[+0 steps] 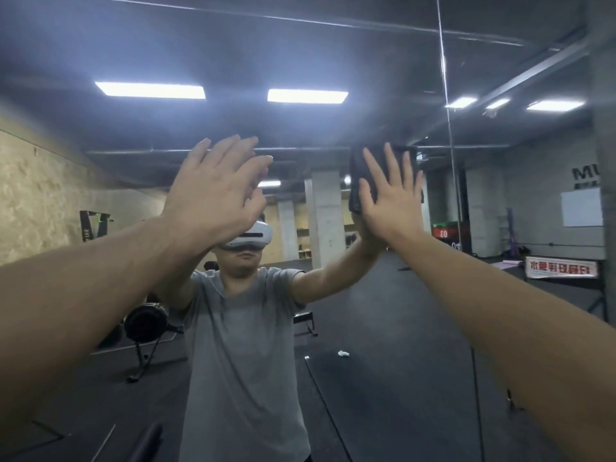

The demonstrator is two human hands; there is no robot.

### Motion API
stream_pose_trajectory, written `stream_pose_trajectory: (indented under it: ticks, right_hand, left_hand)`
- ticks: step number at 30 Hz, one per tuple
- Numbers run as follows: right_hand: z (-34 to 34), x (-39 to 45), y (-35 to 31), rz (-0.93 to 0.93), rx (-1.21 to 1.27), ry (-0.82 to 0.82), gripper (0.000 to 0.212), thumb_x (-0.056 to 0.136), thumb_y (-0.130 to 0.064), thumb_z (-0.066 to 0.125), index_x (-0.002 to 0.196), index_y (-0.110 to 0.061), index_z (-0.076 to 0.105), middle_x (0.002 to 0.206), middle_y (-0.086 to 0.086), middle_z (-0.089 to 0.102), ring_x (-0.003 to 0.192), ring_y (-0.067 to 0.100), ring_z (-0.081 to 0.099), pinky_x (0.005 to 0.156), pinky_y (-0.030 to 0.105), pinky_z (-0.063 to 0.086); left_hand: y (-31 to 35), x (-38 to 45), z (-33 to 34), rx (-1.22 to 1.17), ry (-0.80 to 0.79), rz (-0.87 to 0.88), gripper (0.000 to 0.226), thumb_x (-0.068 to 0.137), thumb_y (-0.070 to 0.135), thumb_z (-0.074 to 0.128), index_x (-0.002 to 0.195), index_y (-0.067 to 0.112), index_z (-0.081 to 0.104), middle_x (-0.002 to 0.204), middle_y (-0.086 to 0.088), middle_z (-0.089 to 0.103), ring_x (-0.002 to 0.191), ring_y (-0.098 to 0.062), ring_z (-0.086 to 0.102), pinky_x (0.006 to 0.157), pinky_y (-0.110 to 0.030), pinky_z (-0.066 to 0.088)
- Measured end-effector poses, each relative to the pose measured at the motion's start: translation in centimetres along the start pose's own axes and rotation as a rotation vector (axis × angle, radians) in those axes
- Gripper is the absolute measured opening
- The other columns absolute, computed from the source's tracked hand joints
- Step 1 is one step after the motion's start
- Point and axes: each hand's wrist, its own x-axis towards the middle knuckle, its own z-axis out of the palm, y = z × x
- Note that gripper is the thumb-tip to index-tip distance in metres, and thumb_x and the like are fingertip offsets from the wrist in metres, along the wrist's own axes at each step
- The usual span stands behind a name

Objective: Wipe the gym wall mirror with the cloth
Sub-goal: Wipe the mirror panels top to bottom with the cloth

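Mirror [383, 78]: right hand [391, 195] flat on one cloth [358, 175], left hand [213, 191] spread.

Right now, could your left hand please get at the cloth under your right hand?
Probably yes: the left hand is raised, open and holding nothing, level with the cloth, with nothing between them.

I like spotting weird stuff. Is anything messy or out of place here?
One small thing: a crumpled white scrap shows in the mirror, lying on the dark gym floor like litter. Otherwise, the right hand presses the dark cloth flat on the glass, and the left hand is raised open.
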Motion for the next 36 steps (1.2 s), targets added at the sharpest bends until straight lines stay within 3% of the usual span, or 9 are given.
stream_pose_trajectory:
  ticks: [6,12,17,24,29,32,36]
  right_hand:
    - [-1.6,0.6,8.5,0.247,0.078,0.012,0.061,0.103,-0.056,0.02,0.162,-0.046,0.01,0.174,-0.002,-0.001,0.159,0.028,-0.008,0.126,0.058,-0.005]
    - [-1.0,1.8,4.6,0.347,0.146,0.029,0.06,0.106,-0.049,0.018,0.163,-0.043,0.0,0.173,0.0,-0.007,0.158,0.035,-0.013,0.123,0.063,-0.011]
    - [-0.5,2.8,-2.7,0.147,0.097,0.048,0.06,0.106,-0.046,0.02,0.164,-0.041,0.004,0.174,0.001,-0.004,0.158,0.037,-0.009,0.123,0.066,-0.008]
    - [1.8,2.4,-16.7,-0.24,-0.019,0.025,0.06,0.105,-0.052,0.019,0.163,-0.043,0.009,0.174,0.0,-0.001,0.158,0.034,-0.009,0.123,0.065,-0.009]
    - [2.9,0.4,-24.3,-0.467,-0.097,-0.06,0.058,0.106,-0.055,0.015,0.162,-0.045,0.008,0.174,-0.001,-0.006,0.158,0.034,-0.013,0.121,0.067,-0.009]
    - [3.0,-0.1,-25.6,-0.562,-0.107,-0.083,0.057,0.106,-0.057,0.016,0.162,-0.044,0.013,0.174,-0.002,-0.003,0.158,0.033,-0.011,0.122,0.066,-0.009]
    - [2.3,1.2,-21.3,-0.594,-0.11,-0.069,0.057,0.105,-0.06,0.022,0.16,-0.047,0.019,0.173,-0.005,0.005,0.159,0.029,-0.003,0.125,0.06,-0.004]
  left_hand:
    - [2.6,2.4,1.4,0.062,0.027,0.03,0.045,0.098,0.035,0.047,0.14,0.022,0.054,0.155,-0.007,0.045,0.144,-0.028,0.038,0.12,-0.054,0.028]
    - [1.8,1.9,1.0,0.082,0.051,0.012,0.044,0.1,0.037,0.046,0.14,0.02,0.055,0.154,-0.009,0.046,0.142,-0.029,0.04,0.118,-0.054,0.031]
    - [-0.9,0.0,-0.7,0.096,0.012,-0.01,0.048,0.098,0.038,0.04,0.139,0.018,0.054,0.155,-0.011,0.045,0.143,-0.031,0.039,0.118,-0.055,0.031]
    - [-6.1,-3.0,-2.3,0.106,0.01,-0.101,0.042,0.103,0.04,0.045,0.141,0.022,0.052,0.155,-0.008,0.044,0.145,-0.029,0.038,0.117,-0.055,0.032]
    - [-8.8,-4.7,-3.6,0.09,-0.001,-0.171,0.058,0.092,0.043,0.032,0.141,0.02,0.052,0.156,-0.008,0.044,0.145,-0.03,0.039,0.117,-0.057,0.03]
    - [-9.4,-5.4,-3.5,0.085,0.002,-0.188,0.061,0.09,0.044,0.031,0.143,0.02,0.051,0.157,-0.007,0.043,0.146,-0.029,0.038,0.118,-0.056,0.028]
    - [-7.7,-4.6,-3.4,0.053,0.031,-0.168,0.052,0.094,0.04,0.038,0.141,0.021,0.052,0.155,-0.008,0.045,0.144,-0.03,0.039,0.117,-0.057,0.03]
